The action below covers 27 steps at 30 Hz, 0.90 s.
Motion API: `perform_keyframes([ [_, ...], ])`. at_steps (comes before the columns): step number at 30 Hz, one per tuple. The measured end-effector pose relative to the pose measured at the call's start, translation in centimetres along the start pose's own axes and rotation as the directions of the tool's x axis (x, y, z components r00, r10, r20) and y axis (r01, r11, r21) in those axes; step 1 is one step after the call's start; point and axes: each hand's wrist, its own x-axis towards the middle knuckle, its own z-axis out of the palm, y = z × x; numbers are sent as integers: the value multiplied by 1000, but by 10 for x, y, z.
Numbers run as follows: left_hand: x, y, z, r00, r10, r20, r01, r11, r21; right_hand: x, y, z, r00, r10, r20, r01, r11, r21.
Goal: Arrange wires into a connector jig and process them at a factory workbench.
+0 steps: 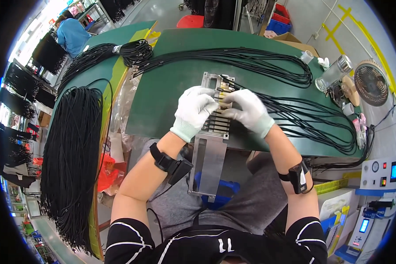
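Observation:
A metal fixture (212, 165) with a slotted upper part extends over the table's near edge, above my lap. Black cable ends with connectors (218, 123) lie side by side across its slots. White gloves cover both hands. My left hand (193, 109) is at the fixture's left side, thumb and fingertips pinched together; what they hold, if anything, is too small to make out. From the right, my right hand (251, 112) reaches over the cable ends with thumb and forefinger apart. Black cables (308, 121) run from the fixture to the right, partly hidden behind that hand.
On the green table (163, 108), a long cable bundle (233, 55) lies at the back. Another thick bundle (72, 154) hangs at left. A glass bottle (334, 72) and a fan (371, 82) stand at right. A person in blue (74, 36) is far left.

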Motion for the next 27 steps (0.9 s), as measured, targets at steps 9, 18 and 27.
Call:
perform_keyframes([
  [9,-7,-11,-13,985,-117,-125,125,990,57,-7,13,-13,923,361,131,-384,872,302],
  [18,-11,-16,-12,820,-561,113,549,827,125,-9,18,-8,996,77,35,-64,961,-270],
  [27,-19,-30,-5,799,-586,130,582,810,74,-10,14,-10,995,83,52,-60,938,-342],
])
